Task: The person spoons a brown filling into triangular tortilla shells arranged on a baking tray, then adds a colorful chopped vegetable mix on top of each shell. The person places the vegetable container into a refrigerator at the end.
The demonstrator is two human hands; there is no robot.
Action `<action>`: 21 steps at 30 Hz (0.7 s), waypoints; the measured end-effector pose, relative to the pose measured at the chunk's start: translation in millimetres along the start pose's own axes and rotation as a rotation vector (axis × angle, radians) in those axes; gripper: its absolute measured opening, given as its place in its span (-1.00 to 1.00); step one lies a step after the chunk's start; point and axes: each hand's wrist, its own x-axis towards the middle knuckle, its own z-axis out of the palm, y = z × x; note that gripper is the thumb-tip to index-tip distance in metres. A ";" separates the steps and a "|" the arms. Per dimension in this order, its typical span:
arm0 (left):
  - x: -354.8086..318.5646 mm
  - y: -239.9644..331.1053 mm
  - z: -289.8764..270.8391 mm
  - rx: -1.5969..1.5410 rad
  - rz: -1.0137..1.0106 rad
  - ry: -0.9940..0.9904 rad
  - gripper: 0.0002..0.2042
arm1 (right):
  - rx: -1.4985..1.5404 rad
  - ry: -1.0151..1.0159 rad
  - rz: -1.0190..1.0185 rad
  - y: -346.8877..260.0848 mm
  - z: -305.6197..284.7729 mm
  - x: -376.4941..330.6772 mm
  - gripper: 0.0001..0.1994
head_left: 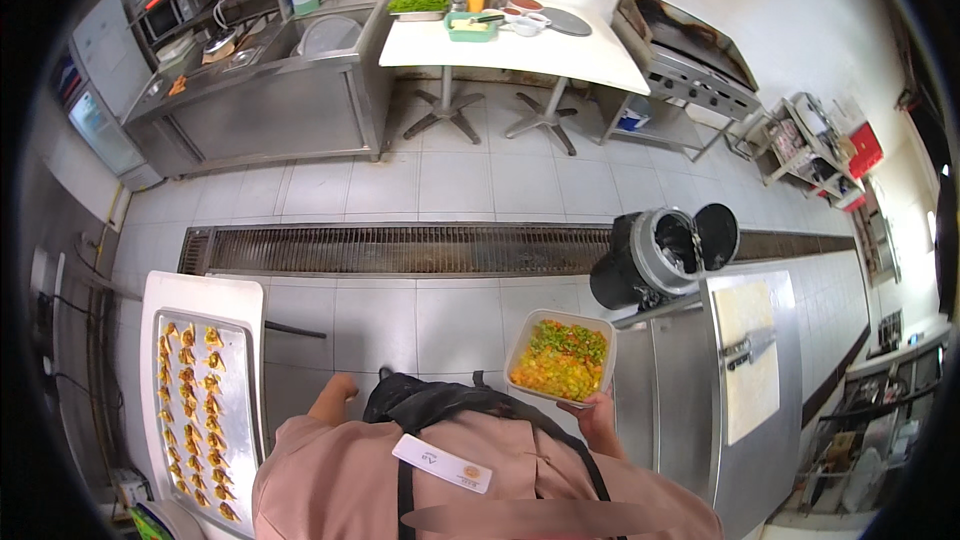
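A square clear plastic container of chopped green, yellow and red vegetables is held in front of me at the right. My right hand is closed on its lower right edge, with the fingers partly hidden beneath it. My left hand hangs low at my left side, beside my black apron. Its fingers are too small and hidden to make out. Left of it, a metal tray bears rows of small topped pieces of food and rests on a white table.
Knives lie on a cutting board atop the steel counter at right. An open-lidded black bin stands beyond it. A floor drain grate crosses ahead. Farther off are a white table, a steel sink and a griddle.
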 end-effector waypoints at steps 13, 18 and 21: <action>59.1 -110.1 -49.3 -0.472 -0.346 -0.109 -0.70 | 0.058 -0.242 0.066 -30.6 241.6 211.5 -0.35; 128.3 -146.1 -279.9 -0.286 0.064 0.451 -0.71 | 0.199 -0.462 0.095 -50.9 373.1 268.8 -0.31; 89.1 -123.4 -444.5 -0.782 0.198 0.748 -0.58 | 0.221 -0.424 0.094 -74.7 421.8 304.1 -0.30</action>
